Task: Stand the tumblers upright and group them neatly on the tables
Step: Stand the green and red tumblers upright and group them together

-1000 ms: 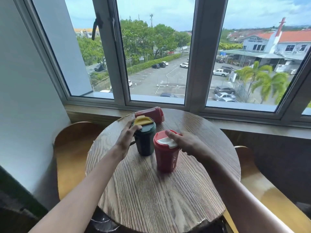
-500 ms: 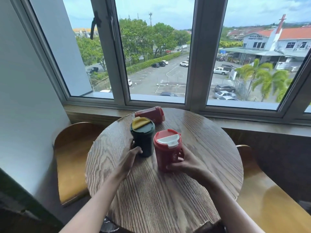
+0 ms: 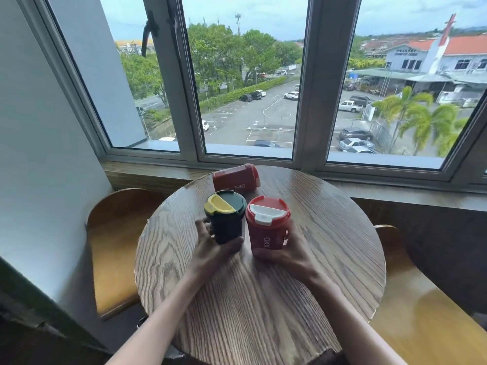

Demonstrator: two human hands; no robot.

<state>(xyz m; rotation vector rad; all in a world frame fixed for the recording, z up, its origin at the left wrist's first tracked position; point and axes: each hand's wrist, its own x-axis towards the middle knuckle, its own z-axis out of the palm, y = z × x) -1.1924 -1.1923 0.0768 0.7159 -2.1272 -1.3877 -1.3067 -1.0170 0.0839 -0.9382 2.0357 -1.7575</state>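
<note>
two upright tumblers (image 3: pixel 267 222) held, third tumbler (image 3: pixel 235 177) toppled

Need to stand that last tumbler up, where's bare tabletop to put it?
Bare wood lies right of the red tumbler out to the table rim, and across the near half. It is crowded between the green tumbler and the lying tumbler.

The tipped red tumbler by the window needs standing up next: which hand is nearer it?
Left hand, slightly; it holds the green tumbler just below tipped tumbler. Right hand sits farther right.

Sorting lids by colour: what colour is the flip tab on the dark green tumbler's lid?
Yellow, on the green tumbler; the head view shows it.
</note>
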